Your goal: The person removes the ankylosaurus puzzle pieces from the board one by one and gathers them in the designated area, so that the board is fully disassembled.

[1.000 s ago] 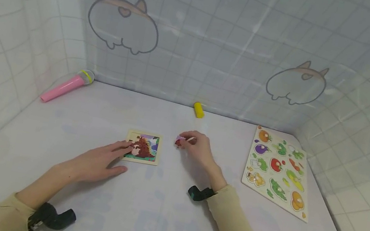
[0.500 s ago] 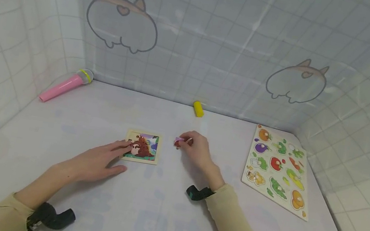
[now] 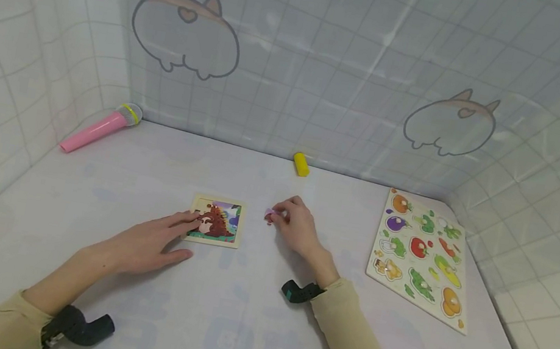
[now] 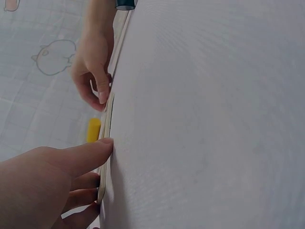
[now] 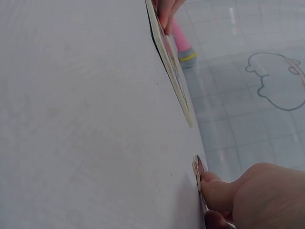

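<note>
A small jigsaw puzzle (image 3: pixel 220 227) in a pale wooden frame lies flat on the table, showing a brown long-haired animal. Fingertips of my left hand (image 3: pixel 148 246) rest on its left side, with the fingers extended and the thumb apart on the near side. To the right of the frame, my right hand (image 3: pixel 301 230) pinches a small purple and dark red puzzle piece (image 3: pixel 269 216) between thumb and fingers. The right wrist view shows that piece (image 5: pixel 197 167) tilted on edge, low over the tabletop; the fingers hide part of it.
On the right lies a vegetable peg puzzle board (image 3: pixel 419 253). A yellow cylinder (image 3: pixel 300 165) sits near the back wall. At the back left is a pink toy microphone (image 3: pixel 98 130). Tile-patterned curtain walls (image 3: pixel 296 78) enclose the table.
The puzzle piece has turned slightly in the right hand's fingers, which have shifted a little around it. The left hand stays on the framed puzzle.
</note>
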Action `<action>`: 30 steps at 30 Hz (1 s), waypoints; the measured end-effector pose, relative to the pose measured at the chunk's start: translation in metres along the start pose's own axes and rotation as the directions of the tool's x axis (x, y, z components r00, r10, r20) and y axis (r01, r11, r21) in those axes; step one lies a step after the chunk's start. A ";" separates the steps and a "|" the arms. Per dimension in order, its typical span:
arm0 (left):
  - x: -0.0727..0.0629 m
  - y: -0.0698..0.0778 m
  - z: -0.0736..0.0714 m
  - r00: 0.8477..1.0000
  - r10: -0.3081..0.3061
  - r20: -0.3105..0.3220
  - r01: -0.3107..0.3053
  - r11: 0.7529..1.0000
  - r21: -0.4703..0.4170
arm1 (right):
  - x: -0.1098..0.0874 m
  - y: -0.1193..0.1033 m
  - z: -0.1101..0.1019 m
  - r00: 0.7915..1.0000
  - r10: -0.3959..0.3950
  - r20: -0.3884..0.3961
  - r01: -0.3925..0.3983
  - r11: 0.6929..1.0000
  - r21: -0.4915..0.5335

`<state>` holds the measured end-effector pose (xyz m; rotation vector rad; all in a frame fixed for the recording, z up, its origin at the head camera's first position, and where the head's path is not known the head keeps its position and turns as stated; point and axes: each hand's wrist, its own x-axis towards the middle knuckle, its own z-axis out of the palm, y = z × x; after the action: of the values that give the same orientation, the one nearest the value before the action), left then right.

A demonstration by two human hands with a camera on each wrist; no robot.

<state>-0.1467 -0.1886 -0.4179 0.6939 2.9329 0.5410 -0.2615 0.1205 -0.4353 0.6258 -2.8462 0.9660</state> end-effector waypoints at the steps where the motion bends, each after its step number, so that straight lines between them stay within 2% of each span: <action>1: 0.000 0.000 0.000 1.000 0.001 0.000 -0.001 1.000 -0.002 | 0.000 0.000 0.000 1.000 0.001 0.003 -0.001 1.000 -0.002; 22: 0.000 0.001 -0.001 1.000 0.004 -0.007 -0.004 1.000 -0.005 | -0.001 0.000 -0.001 0.999 -0.052 -0.009 0.052 0.999 0.004; 30: 0.000 0.002 0.000 1.000 0.005 -0.011 -0.005 1.000 -0.001 | -0.001 -0.002 0.000 1.000 -0.021 -0.003 0.021 0.999 0.024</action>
<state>-0.1456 -0.1866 -0.4174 0.7011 2.9414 0.5486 -0.2602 0.1194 -0.4342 0.6553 -2.8240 0.9990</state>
